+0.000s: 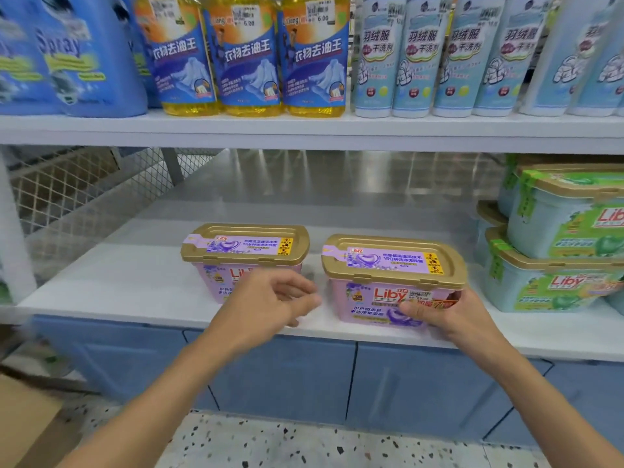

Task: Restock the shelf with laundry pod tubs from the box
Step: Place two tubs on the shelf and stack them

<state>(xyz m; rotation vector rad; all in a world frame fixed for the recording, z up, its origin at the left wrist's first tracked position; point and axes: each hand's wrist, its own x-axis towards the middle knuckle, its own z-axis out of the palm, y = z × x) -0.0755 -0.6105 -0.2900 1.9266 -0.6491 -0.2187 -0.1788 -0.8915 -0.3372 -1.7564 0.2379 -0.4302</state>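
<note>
Two pink laundry pod tubs with gold lids stand side by side on the white shelf [135,288]. The left tub [244,251] sits a little further back. The right tub [391,275] stands near the shelf's front edge. My right hand [442,315] grips the right tub's front lower right corner, thumb across its label. My left hand [270,305] hovers in front of the left tub with loosely curled fingers, holding nothing and hiding part of that tub's front. A corner of the cardboard box [23,420] shows at the bottom left on the floor.
Stacked green-labelled pod tubs [567,251] fill the shelf's right end. The upper shelf carries blue jugs [67,55], yellow bottles [246,55] and pale blue bottles [422,55]. Wire mesh [84,187] backs the left side. Blue cabinet doors [287,380] lie below, over speckled floor.
</note>
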